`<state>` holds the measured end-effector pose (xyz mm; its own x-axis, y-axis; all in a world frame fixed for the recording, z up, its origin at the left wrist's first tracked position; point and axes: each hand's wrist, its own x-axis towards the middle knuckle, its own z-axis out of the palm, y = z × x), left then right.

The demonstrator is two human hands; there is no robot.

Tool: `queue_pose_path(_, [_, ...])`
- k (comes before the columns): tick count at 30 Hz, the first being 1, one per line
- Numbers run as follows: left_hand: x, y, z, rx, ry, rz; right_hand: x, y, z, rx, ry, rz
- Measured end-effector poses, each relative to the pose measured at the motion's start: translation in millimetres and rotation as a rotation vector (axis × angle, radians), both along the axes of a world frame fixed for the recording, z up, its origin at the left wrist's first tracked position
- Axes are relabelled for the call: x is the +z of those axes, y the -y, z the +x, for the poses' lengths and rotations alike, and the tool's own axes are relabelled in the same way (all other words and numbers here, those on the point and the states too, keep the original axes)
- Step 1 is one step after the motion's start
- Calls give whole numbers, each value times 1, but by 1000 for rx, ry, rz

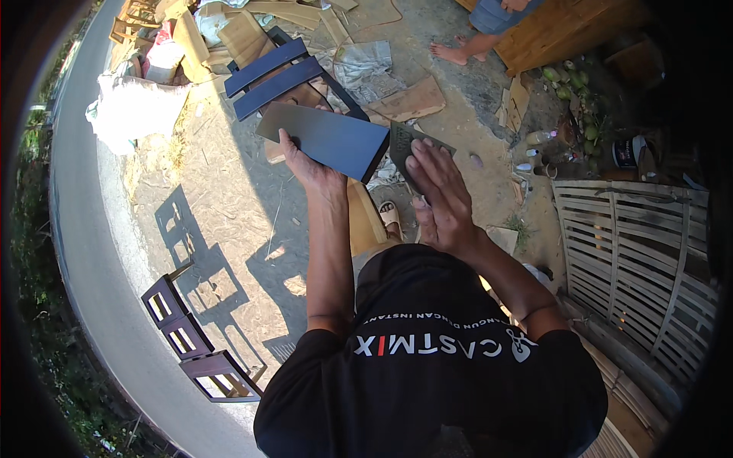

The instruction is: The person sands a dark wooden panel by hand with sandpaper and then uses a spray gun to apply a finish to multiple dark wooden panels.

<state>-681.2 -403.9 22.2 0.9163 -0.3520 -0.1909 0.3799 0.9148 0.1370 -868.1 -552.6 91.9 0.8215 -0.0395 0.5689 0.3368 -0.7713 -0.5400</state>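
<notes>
A dark blue-grey painted board (328,139) with a smooth flat face is held out in front of me. My left hand (309,164) grips its near edge, the thumb lying over the top face and the other fingers hidden beneath. Beside the board's right end, my right hand (443,191) holds a dark, stiff sheet that looks like sandpaper (405,156), with its fingers pressed on it. Just beyond the board, a dark chair-like frame with wide slats (279,72) rests on the ground; the board hides how the two relate.
Cardboard and wood scraps (408,99) litter the far ground. A co-worker's bare foot (450,53) shows near a wooden piece (565,30). Dark frames (179,320) stand by the road (99,221) at left. A slatted bamboo panel (634,252) and a bucket (628,153) are at right.
</notes>
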Motion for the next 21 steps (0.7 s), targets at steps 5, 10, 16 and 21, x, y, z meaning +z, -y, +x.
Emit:
queue_pose_path(5, [20, 26, -17, -36, -159, 13, -33, 7, 26, -69, 154, -100])
queue_pose_path(10, [31, 40, -26, -7, -172, 118, -27, 38, 25, -233, 167, 100])
queue_pose_path(16, [17, 44, -14, 76, -134, 164, -20, -37, -10, 87, 54, 164])
queue_pose_path(21, [36, 28, -12, 47, 323, 438, 18, 4, -55, 102, 48, 377])
